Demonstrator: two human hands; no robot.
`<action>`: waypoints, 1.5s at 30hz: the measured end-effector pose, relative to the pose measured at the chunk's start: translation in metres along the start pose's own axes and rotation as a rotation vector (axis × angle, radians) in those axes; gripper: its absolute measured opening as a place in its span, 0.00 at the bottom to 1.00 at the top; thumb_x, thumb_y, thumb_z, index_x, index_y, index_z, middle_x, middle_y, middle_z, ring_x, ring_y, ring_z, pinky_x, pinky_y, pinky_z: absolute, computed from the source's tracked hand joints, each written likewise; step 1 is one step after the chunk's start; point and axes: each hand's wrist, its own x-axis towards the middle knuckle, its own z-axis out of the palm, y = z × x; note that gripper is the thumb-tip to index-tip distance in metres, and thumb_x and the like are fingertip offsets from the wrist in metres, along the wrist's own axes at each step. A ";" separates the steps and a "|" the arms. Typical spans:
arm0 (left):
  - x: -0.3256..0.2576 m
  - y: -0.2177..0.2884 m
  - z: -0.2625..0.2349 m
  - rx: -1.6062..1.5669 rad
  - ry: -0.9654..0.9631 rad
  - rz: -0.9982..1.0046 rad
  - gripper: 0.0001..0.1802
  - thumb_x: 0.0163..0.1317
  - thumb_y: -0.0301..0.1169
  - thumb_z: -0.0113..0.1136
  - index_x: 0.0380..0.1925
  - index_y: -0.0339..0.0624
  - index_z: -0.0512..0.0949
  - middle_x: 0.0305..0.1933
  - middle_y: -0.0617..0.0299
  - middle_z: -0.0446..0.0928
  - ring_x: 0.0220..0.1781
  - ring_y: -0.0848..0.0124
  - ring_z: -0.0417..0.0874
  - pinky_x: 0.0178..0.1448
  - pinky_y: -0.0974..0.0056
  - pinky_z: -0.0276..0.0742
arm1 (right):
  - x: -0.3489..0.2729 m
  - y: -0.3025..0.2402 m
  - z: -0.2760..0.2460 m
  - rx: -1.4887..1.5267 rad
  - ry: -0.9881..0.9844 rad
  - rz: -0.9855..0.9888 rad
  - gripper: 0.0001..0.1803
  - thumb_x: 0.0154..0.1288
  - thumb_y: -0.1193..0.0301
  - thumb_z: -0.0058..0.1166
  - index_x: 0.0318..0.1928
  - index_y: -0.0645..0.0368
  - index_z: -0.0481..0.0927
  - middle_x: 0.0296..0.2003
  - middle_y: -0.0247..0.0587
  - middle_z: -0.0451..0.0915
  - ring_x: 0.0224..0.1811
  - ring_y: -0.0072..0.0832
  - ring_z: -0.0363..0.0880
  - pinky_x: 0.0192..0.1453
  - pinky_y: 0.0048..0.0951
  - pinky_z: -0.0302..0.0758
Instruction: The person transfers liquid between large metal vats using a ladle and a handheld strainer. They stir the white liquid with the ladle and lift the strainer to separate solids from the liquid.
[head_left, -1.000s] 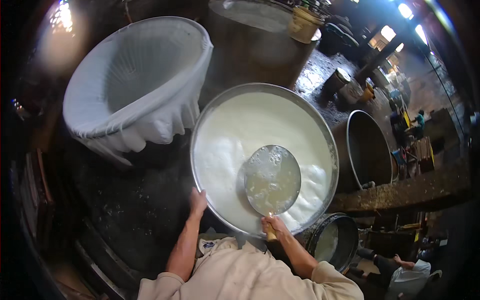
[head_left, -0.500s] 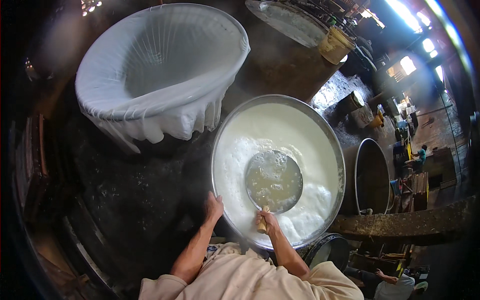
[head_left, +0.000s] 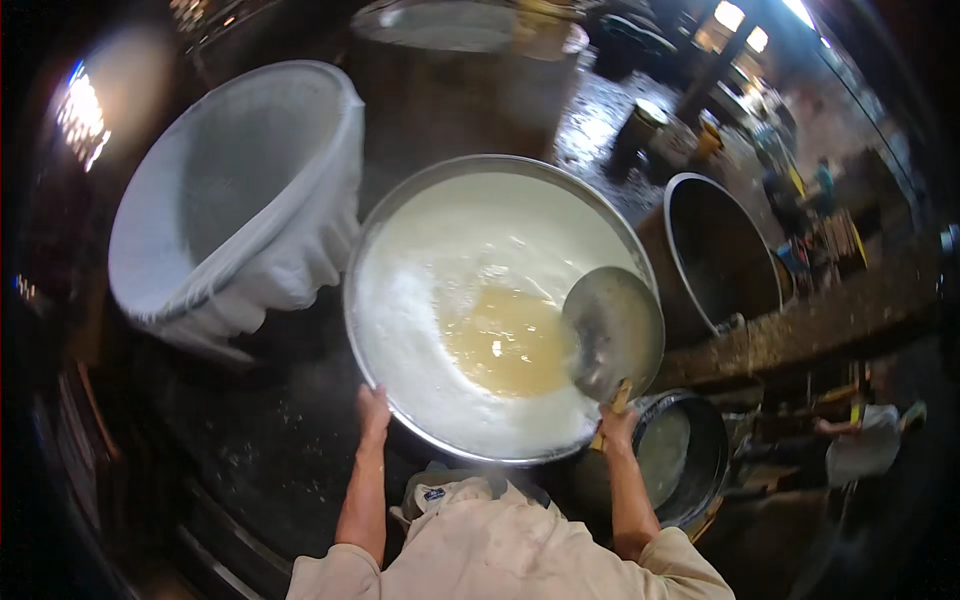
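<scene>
A wide round metal vat (head_left: 372,250) stands in front of me, full of a white, curd-like mass with a pool of yellowish liquid (head_left: 505,345) in its middle. My right hand (head_left: 617,425) is closed around the wooden handle of a large, shallow round metal ladle (head_left: 622,330). The ladle is tilted at the vat's right side, overlapping the rim, and its bowl looks wet. Whether anything remains in it is unclear. My left hand (head_left: 373,408) grips the near-left rim of the vat.
A dark bucket (head_left: 710,480) with cloudy liquid sits at the near right. Beyond it are a thick beam (head_left: 800,303) and a large open drum (head_left: 672,230). A cloth-lined round tub (head_left: 335,180) stands at the left. Another person (head_left: 863,445) is at the far right.
My right hand has moved the ladle from the vat's middle to its right rim and tilted it. Yellowish liquid now shows where the ladle was. My view has shifted; the left hand stays at the rim.
</scene>
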 end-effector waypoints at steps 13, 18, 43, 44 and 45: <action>-0.074 -0.042 0.041 -0.068 0.140 -0.120 0.20 0.63 0.36 0.39 0.41 0.27 0.68 0.41 0.46 0.73 0.40 0.60 0.74 0.45 0.59 0.68 | -0.008 0.111 -0.333 -0.889 0.338 0.173 0.16 0.54 0.68 0.49 0.38 0.69 0.72 0.32 0.61 0.74 0.36 0.54 0.73 0.38 0.46 0.69; -0.107 -0.026 0.071 -0.068 -0.001 -0.344 0.17 0.61 0.39 0.43 0.39 0.35 0.69 0.34 0.56 0.70 0.32 0.68 0.72 0.24 0.61 0.66 | 0.068 0.275 -0.352 -0.690 0.626 0.493 0.17 0.54 0.65 0.48 0.40 0.65 0.72 0.37 0.59 0.74 0.42 0.52 0.72 0.45 0.46 0.69; -0.111 -0.009 0.055 -0.024 -0.011 -0.522 0.09 0.60 0.36 0.46 0.37 0.45 0.68 0.34 0.62 0.70 0.26 0.70 0.68 0.23 0.62 0.61 | 0.042 0.363 -0.228 0.417 -0.276 0.881 0.05 0.50 0.73 0.51 0.24 0.53 0.68 0.15 0.32 0.67 0.12 0.22 0.65 0.14 0.27 0.65; -0.108 -0.014 0.057 -0.030 -0.006 -0.512 0.09 0.60 0.36 0.47 0.37 0.45 0.68 0.33 0.63 0.70 0.24 0.70 0.68 0.21 0.64 0.58 | 0.040 0.354 -0.239 0.414 -0.297 0.830 0.05 0.49 0.74 0.51 0.25 0.54 0.68 0.15 0.32 0.67 0.12 0.22 0.65 0.15 0.26 0.66; -0.104 -0.020 0.054 -0.037 0.006 -0.502 0.10 0.60 0.37 0.48 0.36 0.45 0.69 0.32 0.63 0.70 0.23 0.70 0.67 0.19 0.66 0.55 | 0.037 0.337 -0.248 0.402 -0.292 0.820 0.05 0.49 0.74 0.51 0.25 0.54 0.68 0.15 0.32 0.67 0.12 0.22 0.65 0.15 0.26 0.66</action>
